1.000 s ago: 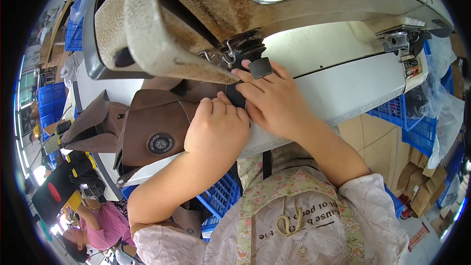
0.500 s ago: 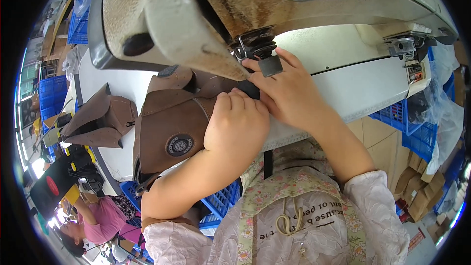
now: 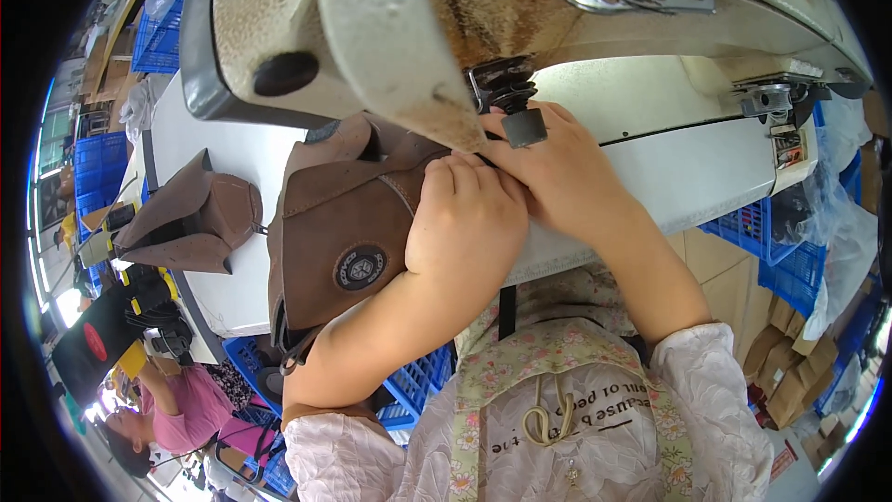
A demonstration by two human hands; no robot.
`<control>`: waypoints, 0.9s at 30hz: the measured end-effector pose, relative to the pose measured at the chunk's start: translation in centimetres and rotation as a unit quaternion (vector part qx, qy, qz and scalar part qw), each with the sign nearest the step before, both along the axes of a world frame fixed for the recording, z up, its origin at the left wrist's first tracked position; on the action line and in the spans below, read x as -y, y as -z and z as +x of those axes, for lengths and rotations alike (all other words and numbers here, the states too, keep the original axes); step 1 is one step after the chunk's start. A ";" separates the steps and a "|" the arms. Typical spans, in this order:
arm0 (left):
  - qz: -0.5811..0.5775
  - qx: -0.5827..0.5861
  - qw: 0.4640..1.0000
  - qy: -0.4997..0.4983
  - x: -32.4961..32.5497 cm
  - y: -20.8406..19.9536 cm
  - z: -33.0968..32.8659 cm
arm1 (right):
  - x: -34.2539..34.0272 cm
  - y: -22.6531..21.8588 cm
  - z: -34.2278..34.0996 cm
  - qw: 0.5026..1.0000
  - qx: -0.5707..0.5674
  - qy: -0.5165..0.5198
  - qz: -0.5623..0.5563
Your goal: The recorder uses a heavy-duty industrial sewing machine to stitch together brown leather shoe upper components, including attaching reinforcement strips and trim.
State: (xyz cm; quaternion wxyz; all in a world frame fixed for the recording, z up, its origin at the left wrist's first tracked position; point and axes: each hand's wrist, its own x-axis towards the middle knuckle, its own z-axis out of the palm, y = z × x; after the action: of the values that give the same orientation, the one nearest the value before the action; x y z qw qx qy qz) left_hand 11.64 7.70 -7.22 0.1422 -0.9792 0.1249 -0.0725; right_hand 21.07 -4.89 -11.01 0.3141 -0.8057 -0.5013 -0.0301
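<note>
View from above of a person seated at a white worktop [image 3: 674,177], both hands close together under the head of a large, worn, cream-coloured sewing machine [image 3: 269,28]. A brown leather-like piece [image 3: 321,204] lies at the left of the hands, its right end running in beneath the machine head and its near edge by the left forearm. The left hand [image 3: 469,214] is curled into a loose fist, its fingers apparently clamped on the piece's right end. The right hand [image 3: 567,163] touches the left one and reaches in behind a dark cylindrical knob [image 3: 523,127]; its fingertips are hidden, so I cannot tell whether they pinch anything.

As for progress, some of the work looks finished: a round dark badge [image 3: 360,268] is fixed to the front panel, and a seam crosses the piece above it. The end at the machine seems to be the part in hand — whether any stitches are in there cannot be seen. A second brown piece [image 3: 228,214] lies apart on the left, its pointed flaps spread open and, it seems, unjoined; that one probably has work left.
</note>
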 end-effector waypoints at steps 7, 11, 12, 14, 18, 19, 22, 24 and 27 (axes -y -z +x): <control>0.023 0.012 1.000 -0.013 0.2 0.4 -0.9 | -0.1 0.1 -0.1 1.000 -0.015 -0.018 0.020; 0.038 -0.024 0.999 -0.026 0.6 -1.4 -2.5 | -0.1 0.6 -0.4 0.999 0.007 -0.002 0.040; 0.038 -0.023 0.999 -0.026 0.7 -1.8 -3.1 | -0.1 0.5 -0.4 0.999 0.007 -0.002 0.040; 0.080 -0.004 0.993 -0.085 0.7 -2.5 -4.4 | 0.0 0.2 -0.3 1.000 0.001 -0.008 0.026; 0.080 -0.001 0.988 -0.135 0.0 -1.5 -5.7 | -0.1 0.4 -0.4 1.000 0.007 -0.008 0.019; 0.079 -0.001 0.988 -0.133 -0.2 -1.6 -5.6 | -0.1 0.5 -0.4 1.000 0.015 -0.010 0.023; 0.088 -0.021 0.990 -0.109 -0.5 -1.8 -5.3 | 0.0 0.6 -0.3 0.999 0.021 -0.014 0.027; 0.087 -0.049 0.990 -0.102 -0.5 -2.1 -5.3 | 0.2 0.9 -0.4 0.999 0.018 -0.014 0.027; 0.097 -0.047 0.990 -0.089 -0.7 -1.8 -5.2 | 0.4 1.4 -0.3 0.999 0.032 -0.019 0.033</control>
State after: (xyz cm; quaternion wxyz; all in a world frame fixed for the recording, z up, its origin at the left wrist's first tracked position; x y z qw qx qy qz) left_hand 6.43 8.39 -5.42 0.2361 -0.9704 0.0505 -0.0007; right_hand 20.78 -5.32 -12.37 0.3250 -0.7836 -0.5254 -0.0663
